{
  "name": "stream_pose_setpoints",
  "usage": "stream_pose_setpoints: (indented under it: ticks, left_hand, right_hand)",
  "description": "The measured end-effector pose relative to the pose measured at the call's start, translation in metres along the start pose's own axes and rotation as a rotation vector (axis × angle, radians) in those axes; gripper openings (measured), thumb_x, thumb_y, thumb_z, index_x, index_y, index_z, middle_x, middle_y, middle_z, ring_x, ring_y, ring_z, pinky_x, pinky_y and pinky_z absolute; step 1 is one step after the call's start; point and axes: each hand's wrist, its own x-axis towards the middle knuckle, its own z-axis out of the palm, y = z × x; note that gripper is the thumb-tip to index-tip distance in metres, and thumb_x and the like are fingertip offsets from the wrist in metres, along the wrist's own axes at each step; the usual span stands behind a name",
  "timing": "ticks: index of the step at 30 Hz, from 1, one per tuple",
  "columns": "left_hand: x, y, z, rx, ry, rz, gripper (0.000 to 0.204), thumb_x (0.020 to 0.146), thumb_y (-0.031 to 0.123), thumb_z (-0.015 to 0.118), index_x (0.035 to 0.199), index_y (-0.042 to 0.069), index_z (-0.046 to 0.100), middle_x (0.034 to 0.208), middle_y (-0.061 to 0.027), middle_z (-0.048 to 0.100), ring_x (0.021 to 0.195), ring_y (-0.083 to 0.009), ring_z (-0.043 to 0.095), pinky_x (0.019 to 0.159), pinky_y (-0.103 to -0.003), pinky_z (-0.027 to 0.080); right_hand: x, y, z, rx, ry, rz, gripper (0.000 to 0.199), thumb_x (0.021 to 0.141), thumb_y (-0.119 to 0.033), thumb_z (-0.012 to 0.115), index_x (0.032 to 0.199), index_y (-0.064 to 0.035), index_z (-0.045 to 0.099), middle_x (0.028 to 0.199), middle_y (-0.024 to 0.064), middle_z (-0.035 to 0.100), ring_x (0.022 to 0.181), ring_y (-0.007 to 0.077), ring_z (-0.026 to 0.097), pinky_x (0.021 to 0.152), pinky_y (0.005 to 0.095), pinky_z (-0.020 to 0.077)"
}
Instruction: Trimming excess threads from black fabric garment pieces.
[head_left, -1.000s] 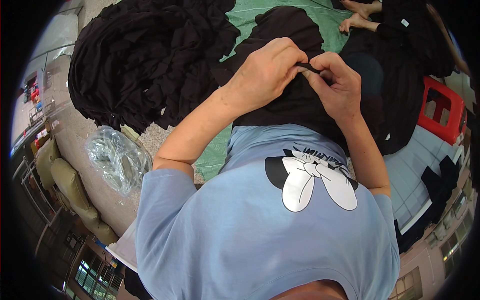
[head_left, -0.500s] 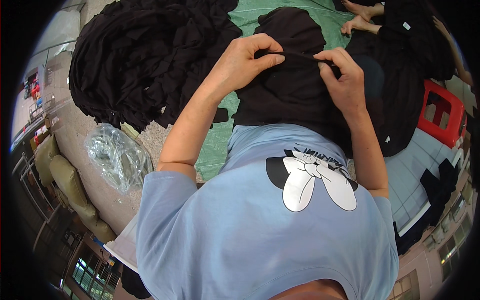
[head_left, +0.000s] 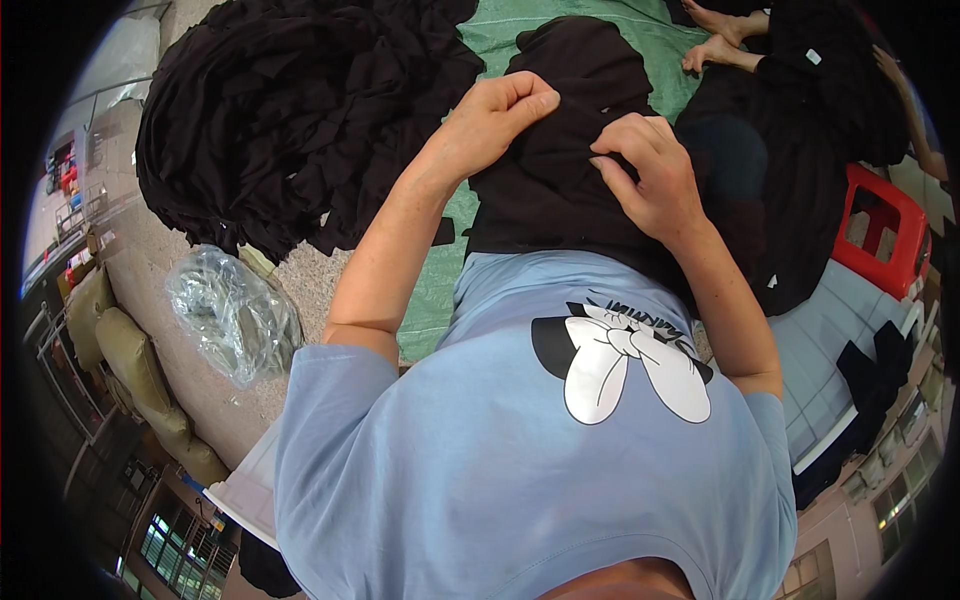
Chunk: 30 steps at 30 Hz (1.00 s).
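**Left hand and right hand poised at a lapful of black cloth**

The black cloth spreads over the wearer's lap, reaching the hem of a light-blue T-shirt and extending forward over a green sheet. Over its left part, the left hand has thumb and forefinger brought together; against such dark fabric, I cannot tell whether a fold is caught between them. The right hand, lower and well apart from it, has its fingers curled and a narrow gap between thumb and forefinger, with nothing visible in its grasp.

A large heap of black fabric lies to the left, with a crumpled clear plastic bag just below it on the floor. To the right, a red plastic stool stands near a pale surface. Beyond the cloth, at the upper right, are another person's bare feet.
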Motion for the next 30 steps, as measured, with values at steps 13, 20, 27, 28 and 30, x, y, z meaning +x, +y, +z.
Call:
stream_pose_setpoints:
  ticks: [13,20,27,28,30]
  left_hand:
    - [0.002,0.027,0.005,-0.621,0.082,0.025,0.011,0.093,0.009,0.065,0.099,0.002,0.07,0.094,-0.0003,0.07,0.086,-0.008,0.064,0.083,-0.022,0.048]
    - [0.003,0.02,0.005,-0.642,0.098,-0.033,0.01,0.091,0.006,0.063,0.099,0.002,0.069,0.093,-0.0018,0.071,0.085,-0.0083,0.065,0.08,-0.023,0.051]
    - [-0.014,0.041,0.023,0.046,0.237,0.128,0.009,0.083,-0.001,0.071,0.091,-0.001,0.068,0.083,0.0026,0.066,0.076,-0.003,0.058,0.071,-0.018,0.047]
    - [-0.015,0.04,0.024,0.07,0.203,0.123,0.01,0.082,-0.002,0.071,0.091,-0.001,0.067,0.083,0.0021,0.066,0.076,-0.0033,0.058,0.07,-0.018,0.047]
    - [-0.017,0.041,0.025,0.057,0.157,0.122,0.009,0.082,-0.003,0.071,0.091,-0.001,0.067,0.083,0.0018,0.066,0.076,-0.0035,0.058,0.07,-0.018,0.047]
  right_hand:
    - [-0.004,-0.031,-0.015,-0.059,0.062,0.23,0.023,0.075,0.003,0.07,0.096,-0.0047,0.061,0.097,0.0065,0.056,0.086,0.0255,0.057,0.074,0.0346,0.0447]
    - [-0.002,-0.018,-0.019,-0.126,0.002,0.046,0.019,0.077,0.0,0.069,0.095,-0.0036,0.064,0.096,0.0057,0.058,0.084,0.0231,0.059,0.075,0.0338,0.0453]
    - [0.01,-0.027,-0.018,-0.28,0.325,-0.358,0.024,0.07,-0.006,0.07,0.094,-0.0035,0.071,0.097,0.0051,0.067,0.074,0.0144,0.062,0.071,0.0299,0.0463]
    - [0.013,-0.026,-0.016,-0.236,0.324,-0.351,0.023,0.07,-0.004,0.071,0.093,-0.0028,0.069,0.097,0.0058,0.067,0.073,0.0152,0.062,0.067,0.0287,0.0464]
    - [0.017,-0.022,-0.013,-0.148,0.321,-0.337,0.022,0.071,0.001,0.073,0.092,-0.0013,0.067,0.097,0.0073,0.068,0.072,0.017,0.063,0.061,0.0261,0.0465]
